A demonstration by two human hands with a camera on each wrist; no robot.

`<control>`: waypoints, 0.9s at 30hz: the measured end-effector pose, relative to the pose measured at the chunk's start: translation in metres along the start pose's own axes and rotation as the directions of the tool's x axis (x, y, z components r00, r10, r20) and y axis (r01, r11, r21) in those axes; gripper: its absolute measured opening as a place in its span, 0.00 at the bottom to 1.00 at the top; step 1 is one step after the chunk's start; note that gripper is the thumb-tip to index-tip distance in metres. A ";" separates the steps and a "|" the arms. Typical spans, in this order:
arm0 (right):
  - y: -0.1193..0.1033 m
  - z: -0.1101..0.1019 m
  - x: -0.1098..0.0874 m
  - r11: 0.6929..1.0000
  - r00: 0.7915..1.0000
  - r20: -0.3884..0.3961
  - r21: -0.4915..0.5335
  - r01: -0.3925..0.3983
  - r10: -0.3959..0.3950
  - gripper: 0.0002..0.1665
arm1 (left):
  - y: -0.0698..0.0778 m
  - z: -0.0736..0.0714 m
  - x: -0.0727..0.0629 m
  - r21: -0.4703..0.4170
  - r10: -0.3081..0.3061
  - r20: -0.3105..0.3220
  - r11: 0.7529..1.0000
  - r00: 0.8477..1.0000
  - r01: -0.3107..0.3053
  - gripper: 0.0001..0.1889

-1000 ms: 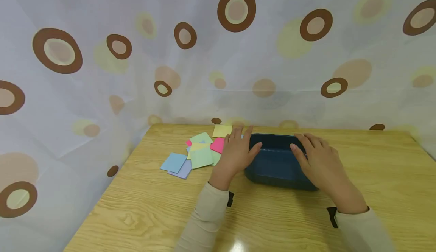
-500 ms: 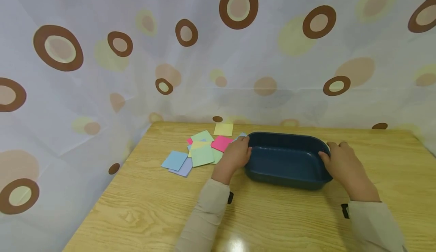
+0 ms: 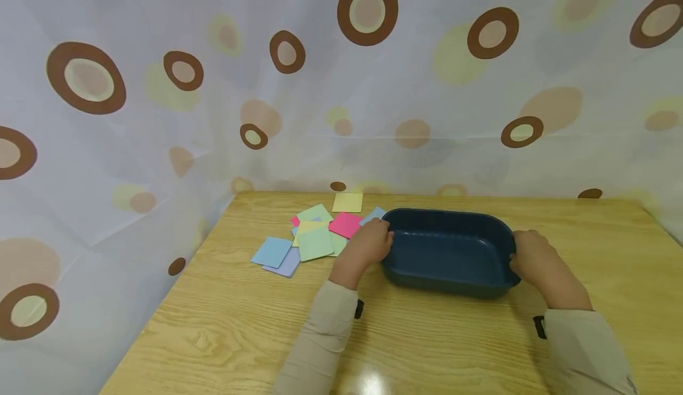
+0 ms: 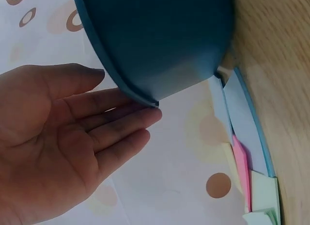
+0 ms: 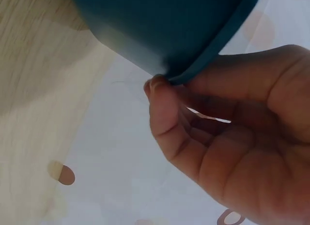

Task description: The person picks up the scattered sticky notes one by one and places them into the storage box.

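A dark blue, rounded rectangular tub sits on the wooden table with nothing inside it. My left hand grips its left end; in the left wrist view the fingers lie under the rim with the thumb beside it. At the opposite end, my right hand holds the rim. Its curled fingers show below the rim in the right wrist view. Just left of the tub is a loose pile of square sticky notes in green, yellow, pink and blue. A blue note lies close to the tub's left end.
The wooden table reaches back to a white curtain with brown and yellow circles, which also hangs along the left side. A single yellow note lies near the table's back edge.
Both hands were spread over the tub with fingers extended. The right hand moved outward to the right end, and now both hands grip the ends. The tub has hardly moved.
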State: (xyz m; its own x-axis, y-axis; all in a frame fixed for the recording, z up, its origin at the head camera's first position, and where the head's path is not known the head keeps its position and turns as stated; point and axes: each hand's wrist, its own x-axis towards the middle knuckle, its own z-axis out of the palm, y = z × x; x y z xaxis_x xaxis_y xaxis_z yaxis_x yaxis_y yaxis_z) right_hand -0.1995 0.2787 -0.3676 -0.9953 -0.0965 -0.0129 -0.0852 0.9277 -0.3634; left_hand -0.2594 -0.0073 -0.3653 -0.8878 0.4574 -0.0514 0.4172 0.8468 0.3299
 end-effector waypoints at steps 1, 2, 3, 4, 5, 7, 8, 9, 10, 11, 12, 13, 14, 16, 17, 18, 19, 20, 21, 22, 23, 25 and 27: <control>0.000 0.000 0.000 1.000 1.000 0.015 0.000 0.001 -0.001 0.26 | 0.000 0.000 -0.001 -0.004 0.004 0.003 1.000 1.000 -0.004 0.16; 0.000 -0.001 -0.001 1.000 1.000 0.031 0.001 0.001 -0.001 0.28 | 0.000 0.000 -0.002 -0.007 0.005 0.004 1.000 1.000 -0.005 0.16; 0.000 -0.002 -0.002 1.000 0.999 0.047 0.003 0.002 -0.003 0.30 | 0.000 0.000 -0.003 -0.005 0.008 0.003 1.000 1.000 -0.008 0.15; 0.000 -0.002 -0.002 1.000 0.998 0.060 0.010 0.002 -0.003 0.33 | 0.001 -0.001 -0.004 0.000 0.011 0.002 1.000 1.000 -0.011 0.15; 0.000 -0.002 -0.003 1.000 0.997 0.072 0.016 0.000 -0.001 0.36 | 0.001 -0.001 -0.006 0.005 0.014 0.005 1.000 1.000 -0.014 0.15; -0.001 -0.004 -0.004 1.000 0.996 0.094 0.023 -0.003 0.001 0.40 | 0.002 -0.002 -0.009 0.012 0.020 0.013 1.000 1.000 -0.020 0.16; -0.001 -0.005 -0.005 1.000 0.995 0.102 0.024 0.001 -0.003 0.40 | 0.002 -0.003 -0.011 0.017 0.023 0.013 1.000 1.000 -0.023 0.16; -0.001 -0.006 -0.005 1.000 0.994 0.111 0.026 0.004 -0.006 0.40 | 0.003 -0.004 -0.013 0.019 0.027 0.018 0.999 0.999 -0.027 0.16; -0.001 -0.007 -0.005 1.000 0.993 0.121 0.024 0.005 -0.008 0.41 | 0.003 -0.005 -0.014 0.023 0.032 0.024 0.999 0.999 -0.032 0.16; -0.001 -0.008 -0.006 1.000 0.992 0.129 0.018 0.009 -0.011 0.40 | 0.003 -0.006 -0.016 0.025 0.038 0.031 0.999 0.999 -0.039 0.15; -0.001 -0.009 -0.006 1.000 0.990 0.139 0.013 0.011 -0.013 0.40 | 0.004 -0.008 -0.018 0.026 0.044 0.035 0.999 0.998 -0.045 0.14; -0.001 -0.009 -0.006 1.000 0.989 0.146 0.008 0.012 -0.013 0.39 | 0.003 -0.009 -0.019 0.026 0.049 0.039 0.998 0.998 -0.050 0.14; -0.001 -0.009 -0.006 1.000 0.989 0.149 0.002 0.014 -0.014 0.38 | 0.003 -0.010 -0.021 0.022 0.052 0.046 0.998 0.998 -0.053 0.13; -0.001 -0.008 -0.004 1.000 0.990 0.144 -0.008 0.006 -0.005 0.36 | 0.002 -0.012 -0.024 0.019 0.060 0.055 0.998 0.997 -0.061 0.13; -0.001 -0.007 -0.004 1.000 0.991 0.137 -0.013 -0.001 0.003 0.34 | 0.001 -0.013 -0.026 0.016 0.062 0.057 0.998 0.996 -0.063 0.13; -0.001 -0.007 -0.003 1.000 0.992 0.129 -0.018 -0.010 0.012 0.33 | 0.001 -0.014 -0.027 0.013 0.065 0.058 0.998 0.996 -0.066 0.13; -0.001 -0.006 -0.003 1.000 0.993 0.118 -0.023 -0.019 0.021 0.31 | 0.000 -0.014 -0.027 0.015 0.067 0.059 0.998 0.996 -0.068 0.13; -0.001 -0.005 -0.002 0.999 0.994 0.109 -0.026 -0.024 0.027 0.31 | 0.000 -0.014 -0.028 0.015 0.069 0.061 0.997 0.996 -0.070 0.13; -0.001 -0.004 -0.001 0.999 0.994 0.103 -0.025 -0.029 0.032 0.30 | -0.001 -0.014 -0.029 0.017 0.073 0.062 0.997 0.995 -0.074 0.13; -0.001 -0.003 -0.001 0.999 0.995 0.094 -0.024 -0.030 0.032 0.30 | -0.001 -0.014 -0.030 0.018 0.076 0.065 0.997 0.995 -0.078 0.13; 0.000 -0.003 -0.001 0.999 0.996 0.088 -0.021 -0.026 0.028 0.30 | -0.002 -0.014 -0.030 0.019 0.081 0.066 0.996 0.995 -0.082 0.13; 0.002 -0.001 0.000 1.000 0.996 0.085 0.004 -0.017 0.017 0.32 | -0.003 -0.014 -0.032 0.023 0.093 0.072 0.995 0.993 -0.095 0.13; 0.003 0.001 0.000 1.000 0.996 0.084 0.030 -0.002 0.000 0.33 | -0.004 -0.014 -0.033 0.025 0.106 0.072 0.994 0.992 -0.108 0.15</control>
State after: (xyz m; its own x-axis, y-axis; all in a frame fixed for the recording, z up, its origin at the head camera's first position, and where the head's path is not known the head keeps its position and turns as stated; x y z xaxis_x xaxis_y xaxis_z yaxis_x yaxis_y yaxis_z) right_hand -0.1999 0.2815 -0.3700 -0.9878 -0.1266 -0.0907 -0.0816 0.9167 -0.3911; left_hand -0.2341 -0.0299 -0.3518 -0.8223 0.5628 -0.0835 0.5153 0.7989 0.3102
